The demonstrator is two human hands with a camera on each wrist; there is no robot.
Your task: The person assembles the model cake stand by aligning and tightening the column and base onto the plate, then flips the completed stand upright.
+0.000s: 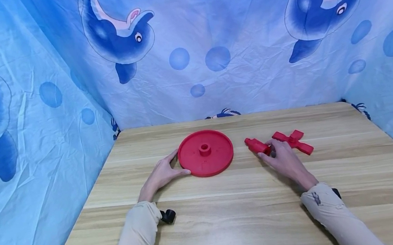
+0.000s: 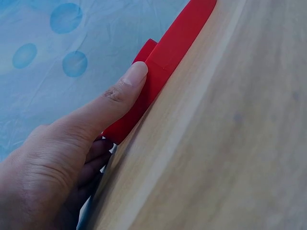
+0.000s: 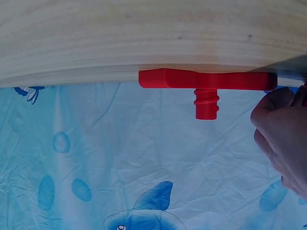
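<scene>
No text is legible, including the dark mark (image 1: 316,198) on the right sleeve (image 1: 345,220).

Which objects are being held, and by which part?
Left grip: red disc, by its left rim. Right grip: red stepped peg, by its thicker end.

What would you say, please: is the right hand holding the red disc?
No, in the head view the right hand holds the red stepped cylinder, apart from the red disc.

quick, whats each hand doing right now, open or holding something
Left hand: holding the red disc by its edge.
Right hand: holding the red cylindrical piece at one end.
</scene>
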